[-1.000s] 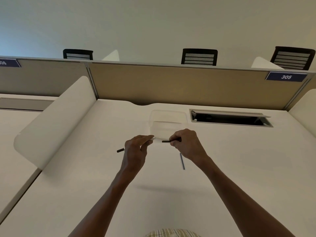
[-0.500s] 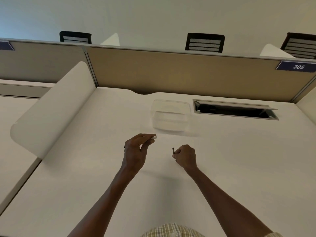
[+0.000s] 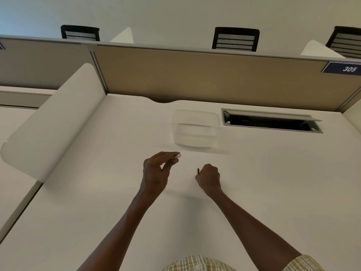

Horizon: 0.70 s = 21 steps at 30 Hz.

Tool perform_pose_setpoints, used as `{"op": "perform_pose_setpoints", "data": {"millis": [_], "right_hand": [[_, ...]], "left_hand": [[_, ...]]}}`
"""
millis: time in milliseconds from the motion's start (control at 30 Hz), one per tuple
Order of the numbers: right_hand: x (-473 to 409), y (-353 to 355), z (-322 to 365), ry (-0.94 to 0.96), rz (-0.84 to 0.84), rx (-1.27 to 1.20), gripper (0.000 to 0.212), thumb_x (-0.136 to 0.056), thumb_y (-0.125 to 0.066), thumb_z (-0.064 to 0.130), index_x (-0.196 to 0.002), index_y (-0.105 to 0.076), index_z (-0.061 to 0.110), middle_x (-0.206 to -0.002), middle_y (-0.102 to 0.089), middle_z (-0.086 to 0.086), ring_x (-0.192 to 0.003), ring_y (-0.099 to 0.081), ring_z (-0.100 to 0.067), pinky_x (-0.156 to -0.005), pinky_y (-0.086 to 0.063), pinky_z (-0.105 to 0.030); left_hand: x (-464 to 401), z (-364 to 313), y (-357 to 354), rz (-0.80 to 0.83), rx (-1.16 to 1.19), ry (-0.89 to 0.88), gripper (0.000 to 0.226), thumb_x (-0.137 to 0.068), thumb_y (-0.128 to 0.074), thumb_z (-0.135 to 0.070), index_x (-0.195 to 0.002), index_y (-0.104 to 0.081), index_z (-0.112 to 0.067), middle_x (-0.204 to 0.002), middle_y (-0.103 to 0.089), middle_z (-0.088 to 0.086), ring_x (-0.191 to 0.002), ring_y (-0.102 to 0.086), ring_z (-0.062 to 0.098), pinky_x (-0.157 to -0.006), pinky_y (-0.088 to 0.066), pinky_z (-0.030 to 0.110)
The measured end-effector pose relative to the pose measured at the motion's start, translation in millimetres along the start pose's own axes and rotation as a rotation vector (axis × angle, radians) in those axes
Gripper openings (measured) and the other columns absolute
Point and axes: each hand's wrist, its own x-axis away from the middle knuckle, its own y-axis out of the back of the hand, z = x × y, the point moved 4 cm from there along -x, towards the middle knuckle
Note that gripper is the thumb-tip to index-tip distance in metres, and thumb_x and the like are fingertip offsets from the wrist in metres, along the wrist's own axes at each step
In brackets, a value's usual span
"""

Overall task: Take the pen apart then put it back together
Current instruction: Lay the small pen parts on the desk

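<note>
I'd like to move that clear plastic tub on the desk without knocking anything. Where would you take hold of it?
Probably by the rim of the clear tub, coming down from above with fingers over its two long edges. It sits upright and open-topped, alone on the desk beyond both hands, beside the cable hatch. Its walls look smooth and slightly tapered, so the rim likely offers the surest hold.

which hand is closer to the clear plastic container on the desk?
Left. The left hand sits just below the clear plastic container's front-left corner, its fingertips holding a small white piece. The right hand, fisted around a thin dark pen part, is lower, under its right half.
</note>
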Motion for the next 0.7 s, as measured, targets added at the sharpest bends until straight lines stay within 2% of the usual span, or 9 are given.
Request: {"op": "perform_pose_setpoints", "data": {"millis": [233,333,400,467,533,600,667,700], "right_hand": [[-4.1,-0.7,-0.5,-0.047,0.061,0.033,0.024,-0.085,-0.063,0.018,-0.099,-0.063,-0.002,-0.101,-0.069,-0.016,-0.101,-0.064,-0.032,-0.075,-0.049,-0.033],[-3.7,2.4,-0.9,-0.091,0.099,-0.017,0.025,-0.078,-0.069,0.017,-0.094,-0.062,-0.001,-0.095,-0.070,-0.015,-0.094,-0.066,-0.031,-0.065,-0.046,-0.029],[-3.4,4.0,-1.7,-0.106,0.115,-0.052,0.022,-0.075,-0.072,0.019,-0.081,-0.058,0.003,-0.089,-0.070,-0.014,-0.087,-0.067,-0.030,-0.060,-0.040,-0.026],[-3.2,6.2,-4.5,-0.116,0.107,-0.078,0.027,-0.076,-0.073,0.021,-0.070,-0.053,0.005,-0.081,-0.068,-0.013,-0.077,-0.063,-0.029,-0.058,-0.038,-0.026],[-1.8,10.4,-6.8,-0.113,0.083,-0.110,0.026,-0.078,-0.071,0.023,-0.072,-0.059,0.001,-0.073,-0.064,-0.011,-0.070,-0.057,-0.027,-0.059,-0.039,-0.025],[-0.3,17.4,-8.2,-0.096,0.041,-0.143,0.025,-0.080,-0.067,0.021,-0.066,-0.062,0.001,-0.057,-0.060,-0.002,-0.061,-0.055,-0.023,-0.056,-0.039,-0.023],[2.6,29.0,-6.7,-0.069,-0.023,-0.200,0.034,-0.078,-0.063,0.014,-0.047,-0.051,0.011,-0.038,-0.046,0.009,-0.045,-0.047,-0.011,-0.047,-0.036,-0.022],[2.9,34.2,-5.8,-0.057,-0.040,-0.246,0.034,-0.078,-0.062,0.013,-0.046,-0.052,0.012,-0.038,-0.049,0.010,-0.045,-0.050,-0.009,-0.047,-0.039,-0.022]], "left_hand": [[-1.3,1.6,-5.0,0.012,0.008,0.001,0.023,-0.085,-0.070,0.004,-0.099,-0.077,-0.012,-0.098,-0.074,-0.012,-0.094,-0.069,0.001,-0.082,-0.050,0.014],[-2.2,-0.8,-6.8,0.016,0.018,-0.004,0.022,-0.085,-0.070,0.003,-0.099,-0.078,-0.012,-0.097,-0.074,-0.013,-0.093,-0.069,0.001,-0.080,-0.050,0.013],[-2.7,-1.9,-7.6,0.018,0.023,-0.008,0.022,-0.084,-0.070,0.003,-0.099,-0.078,-0.012,-0.097,-0.074,-0.011,-0.093,-0.070,0.002,-0.080,-0.050,0.014],[-3.2,-2.4,-7.7,0.018,0.027,-0.007,0.024,-0.084,-0.070,0.004,-0.100,-0.077,-0.013,-0.098,-0.074,-0.011,-0.094,-0.070,0.003,-0.082,-0.051,0.015],[-3.5,-3.1,-7.1,0.019,0.015,-0.018,0.024,-0.085,-0.070,0.003,-0.100,-0.077,-0.013,-0.098,-0.074,-0.011,-0.094,-0.070,0.003,-0.083,-0.051,0.015],[-3.8,-3.9,-6.5,0.019,0.006,-0.030,0.024,-0.085,-0.070,0.003,-0.100,-0.077,-0.013,-0.098,-0.074,-0.011,-0.094,-0.070,0.002,-0.082,-0.050,0.014],[-4.7,-5.6,-6.7,0.018,0.010,-0.035,0.023,-0.085,-0.070,0.002,-0.100,-0.077,-0.014,-0.098,-0.075,-0.011,-0.093,-0.070,0.003,-0.082,-0.051,0.015],[-5.5,-6.7,-7.0,0.018,0.015,-0.039,0.023,-0.085,-0.070,0.002,-0.100,-0.077,-0.014,-0.098,-0.075,-0.011,-0.093,-0.070,0.004,-0.082,-0.051,0.016]]}}
